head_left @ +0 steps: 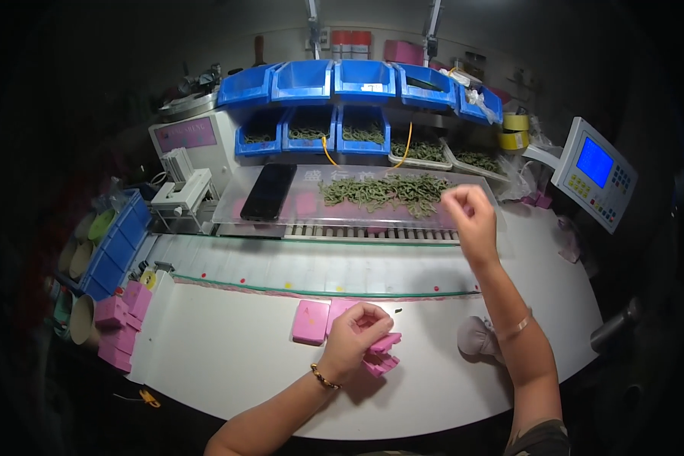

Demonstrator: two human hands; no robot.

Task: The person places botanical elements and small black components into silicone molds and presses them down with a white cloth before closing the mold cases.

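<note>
Nearest, the left hand point(349, 346) is grasping a notched pink block point(382, 363) over the white tabletop point(235, 357). This block is showing a ragged edge on its right, with a gap between an upper and a lower part; the fingers are hiding the rest. A grey rounded object point(475, 337) is sitting just beside the right forearm. Left of the tabletop's edge, more pink blocks point(121, 323) are standing stacked near a blue crate point(119, 243).

Just beyond the left hand, a flat pink block point(311, 321) is lying beside another pink block point(340, 309), which the hand is partly covering. A small dark piece point(399, 310) is lying to their right. Farther on, a pale strip point(311, 262) with green edges is running across, the right forearm blocking part of its right end.

The right hand point(475, 224) is hovering by the right end of the green pile point(387, 191), its fingers bent inward; whether it is pinching anything, I cannot tell. The pile is looking loose and twiggy on a clear tray point(228, 214), while a black phone point(269, 192) is taking up the tray's left part. Behind, blue bins point(302, 80) are standing in two rows.
</note>
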